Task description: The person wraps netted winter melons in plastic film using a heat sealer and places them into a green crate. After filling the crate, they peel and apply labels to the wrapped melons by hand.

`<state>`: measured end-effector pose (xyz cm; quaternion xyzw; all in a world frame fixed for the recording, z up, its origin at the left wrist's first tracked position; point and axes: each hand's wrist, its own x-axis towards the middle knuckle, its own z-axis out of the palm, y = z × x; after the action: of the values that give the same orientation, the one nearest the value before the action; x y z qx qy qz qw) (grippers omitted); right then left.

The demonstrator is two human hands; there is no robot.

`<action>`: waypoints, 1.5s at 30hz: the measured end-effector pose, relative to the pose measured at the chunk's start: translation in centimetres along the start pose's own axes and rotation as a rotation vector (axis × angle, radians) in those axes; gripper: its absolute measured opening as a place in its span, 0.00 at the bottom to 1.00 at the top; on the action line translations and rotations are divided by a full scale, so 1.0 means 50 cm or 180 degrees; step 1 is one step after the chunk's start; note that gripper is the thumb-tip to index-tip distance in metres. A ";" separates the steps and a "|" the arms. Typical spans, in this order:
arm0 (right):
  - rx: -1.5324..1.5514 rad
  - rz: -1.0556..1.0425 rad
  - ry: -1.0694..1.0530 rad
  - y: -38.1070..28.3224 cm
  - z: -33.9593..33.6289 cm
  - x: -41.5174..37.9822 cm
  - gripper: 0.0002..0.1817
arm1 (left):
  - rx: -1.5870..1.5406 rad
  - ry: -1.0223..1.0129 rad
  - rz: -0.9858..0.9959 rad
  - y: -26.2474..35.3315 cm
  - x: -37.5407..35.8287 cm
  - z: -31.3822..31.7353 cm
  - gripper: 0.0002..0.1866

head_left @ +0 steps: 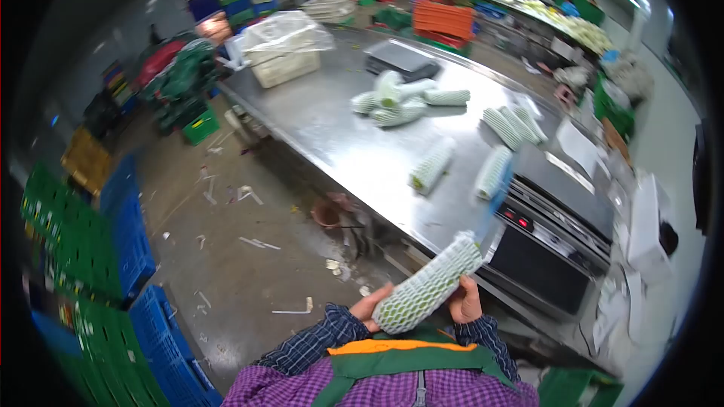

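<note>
Purple checked shirt (302,386) sits closest, green apron (377,364) with orange edging over it. Netted vegetable (426,290) just beyond, held aslant by the near side of the metal table (302,117), upper end to the right. Hands are apart, vegetable between: left hand (371,307) grips the lower end, right hand (465,301) grips the side farther up. More netted vegetables (400,111) lie on the table, several heaped beside a flat grey box (401,60). Machine (539,256) at right shows red lights.
</note>
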<state>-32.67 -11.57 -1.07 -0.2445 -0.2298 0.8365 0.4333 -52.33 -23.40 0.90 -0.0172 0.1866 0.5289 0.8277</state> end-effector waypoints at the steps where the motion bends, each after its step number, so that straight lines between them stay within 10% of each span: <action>1: -0.0161 -0.0226 0.0039 -0.047 0.011 -0.020 0.28 | -0.0442 -0.0483 -0.0255 -0.018 0.042 -0.032 0.30; 13: -0.1467 -0.0192 0.0223 -0.427 -0.239 -0.131 0.35 | 0.1188 -0.0143 0.0196 -0.148 0.341 0.160 0.39; 17: -0.1588 -0.1114 0.0515 -0.508 -0.260 -0.113 0.44 | 0.2044 -0.0219 0.0207 -0.115 0.430 0.254 0.39; 34: -0.3313 -0.1386 0.0895 -0.801 -0.379 0.137 0.35 | 0.4016 -0.0554 0.0694 0.049 0.897 0.431 0.34; 45: -0.5216 -0.1486 0.2169 -0.816 -0.410 0.016 0.16 | 0.6284 0.0600 0.1261 0.152 0.821 0.389 0.13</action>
<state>4.41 13.80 7.20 -0.6561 -0.6544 0.1857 0.3267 -38.14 19.99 6.84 0.6648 0.6048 0.2624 0.3512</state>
